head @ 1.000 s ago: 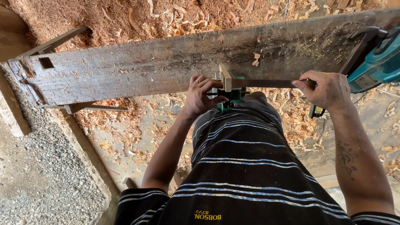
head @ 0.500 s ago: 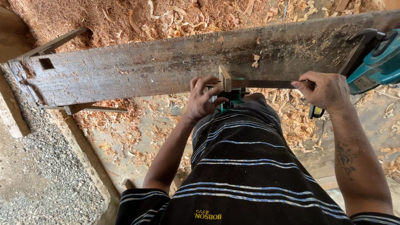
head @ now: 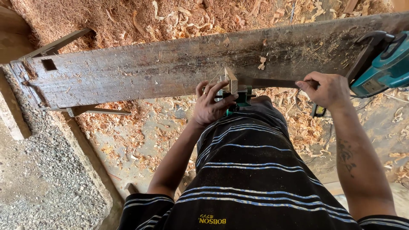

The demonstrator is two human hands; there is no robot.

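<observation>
A long, dark, worn plank (head: 149, 70) lay flat across the view like a counter. It had a small square hole (head: 49, 64) near its left end. A few loose wood chips (head: 260, 64) sat on top of it.

The left hand (head: 211, 104) was at the near edge of the plank. Its fingers were curled around a small light wooden block (head: 231, 81) and the green clamp (head: 242, 96) just under it. The block stood up at the plank's edge.

The right hand (head: 326, 89) was closed around the handle end of a thin dark blade (head: 264, 82). The blade lay flat along the near edge of the plank and reached to the block. The handle itself was hidden inside the hand, so it was hard to tell what kind of tool it was.

A blue-green power tool (head: 385, 68) rested on the right end of the plank, close to the right hand. Part of it was cut off by the side of the view.

The floor (head: 140, 140) below had piles of curly wood shavings (head: 170, 17) behind the plank and under it. Grey gravel (head: 38, 170) lay on the left. There was open room on the plank between the square hole and the hands. The person's striped dark shirt (head: 251, 170) hid what was straight below the clamp.
</observation>
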